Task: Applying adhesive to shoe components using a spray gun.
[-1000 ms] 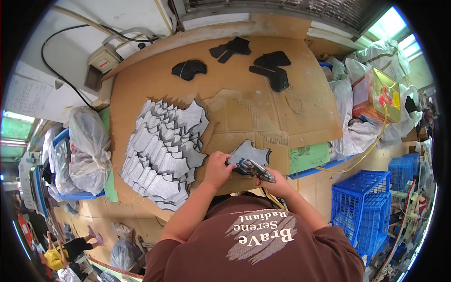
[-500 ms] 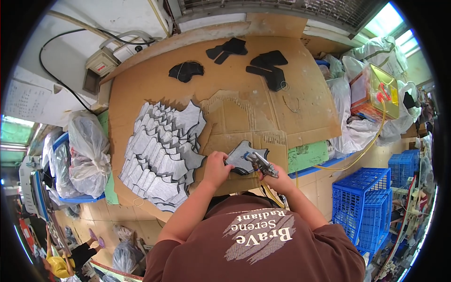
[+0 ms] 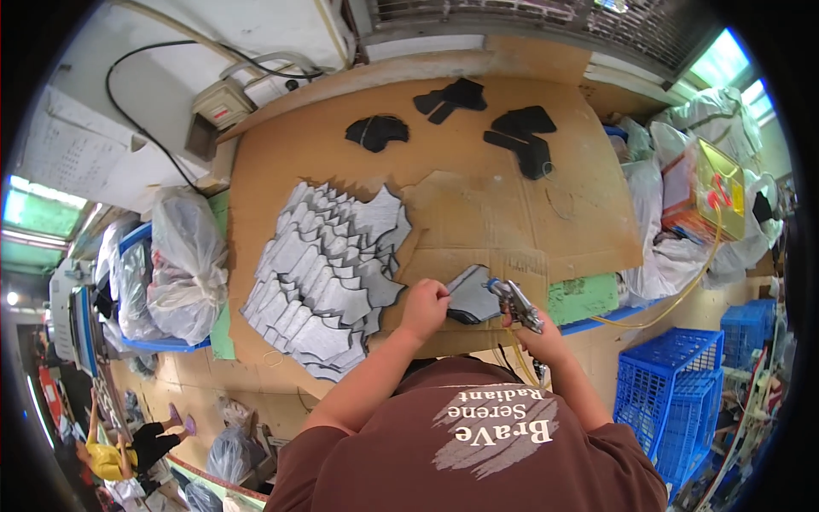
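Observation:
A grey cut piece with dark edges (image 3: 471, 296) lies at the near edge of the cardboard. My left hand (image 3: 425, 309) is closed at its left edge, fingers curled together; whether they pinch the edge is hidden. A metal spray gun with a blue tip (image 3: 520, 309) is gripped in my right hand (image 3: 546, 343), its nozzle over the piece's right part. A yellow hose hangs from the gun. To the left, a large spread of overlapping grey pieces (image 3: 328, 277) lies in rows.
Black cut pieces (image 3: 375, 132) lie along the cardboard's (image 3: 589, 205) far side. Bagged goods (image 3: 188, 264) stand left; a square tin (image 3: 699, 188) with a yellow hose stands right, among plastic bags. Blue crates (image 3: 670, 375) are on the floor at right. Another person (image 3: 107, 456) is at lower left.
The view has shifted, so the whole scene sits further right. The spray gun has moved slightly right over the grey piece. My left hand stays beside the piece's left edge.

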